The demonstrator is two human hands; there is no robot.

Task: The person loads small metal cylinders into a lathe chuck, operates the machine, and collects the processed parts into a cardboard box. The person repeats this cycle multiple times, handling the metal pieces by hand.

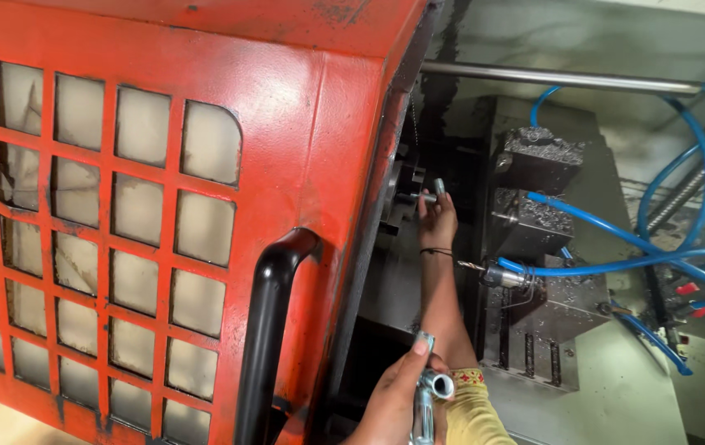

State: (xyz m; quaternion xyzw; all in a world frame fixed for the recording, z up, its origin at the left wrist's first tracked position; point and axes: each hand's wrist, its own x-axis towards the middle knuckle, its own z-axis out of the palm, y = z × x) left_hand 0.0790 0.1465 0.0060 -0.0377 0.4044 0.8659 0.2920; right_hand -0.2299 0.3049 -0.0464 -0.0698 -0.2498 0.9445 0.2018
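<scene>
My right hand (437,221) reaches deep into the machine, up to the dark chuck (402,194) behind the red door. Its fingers pinch a small grey metal cylinder (439,186), and a second short metal piece (427,198) lies at the fingertips against the chuck. A black thread circles that wrist, and a yellow sleeve covers the arm lower down. Near the bottom edge, my left hand (394,400) grips a silver metal tool (428,391) with a round tube end, thumb pressed on its top.
A red machine door (163,206) with a grid of panes and a black handle (266,330) fills the left. Right of my arm stand tool blocks (534,189) covered in metal chips, a drill bit (472,266), blue hoses (616,239) and a steel bar (558,78) above.
</scene>
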